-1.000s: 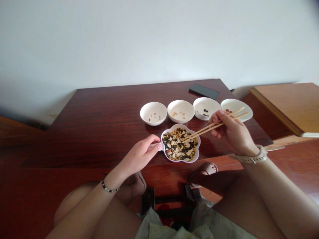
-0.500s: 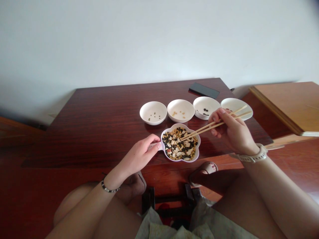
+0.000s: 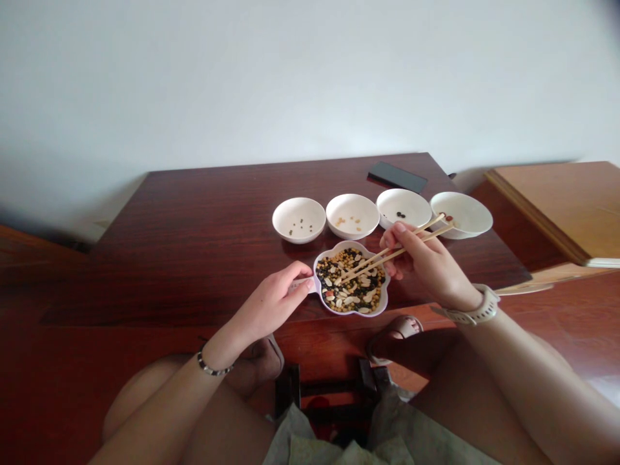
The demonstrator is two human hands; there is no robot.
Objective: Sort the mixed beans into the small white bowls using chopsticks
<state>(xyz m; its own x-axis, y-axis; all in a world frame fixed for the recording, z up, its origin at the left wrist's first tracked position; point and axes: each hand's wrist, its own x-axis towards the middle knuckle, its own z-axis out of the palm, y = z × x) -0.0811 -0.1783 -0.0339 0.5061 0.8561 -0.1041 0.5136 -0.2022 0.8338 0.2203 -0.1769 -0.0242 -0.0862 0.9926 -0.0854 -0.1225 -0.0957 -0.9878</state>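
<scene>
A dark red-brown wooden counter [image 3: 203,226] fills the middle of the frame, with a pale wall above it. At lower centre the left hand [image 3: 274,300], a beaded bracelet [image 3: 213,367] on its wrist, has its fingers curled on the short handle at the left edge of a flower-shaped dish [image 3: 352,309], pinching it. That dish sits at the counter's near edge, centre frame, and holds a mix of yellow, black, white and a few red beans. Behind it stand four small white bowls in one row. The first bowl [image 3: 299,219] holds a few green beans, the second bowl [image 3: 352,216] a few yellow ones, the third bowl [image 3: 403,208] a few black ones, and the fourth bowl [image 3: 461,214], rightmost, one or two red ones. A dark phone [image 3: 397,176] lies flat beyond the third bowl, near the far edge. The right hand [image 3: 426,266], a pale watch [image 3: 467,314] on its wrist, is closed around two wooden chopsticks [image 3: 392,252]; their tips dip into the beans, their upper ends cross in front of the third and fourth bowls. A lighter wooden surface [image 3: 566,206] stands at the right of the frame.
</scene>
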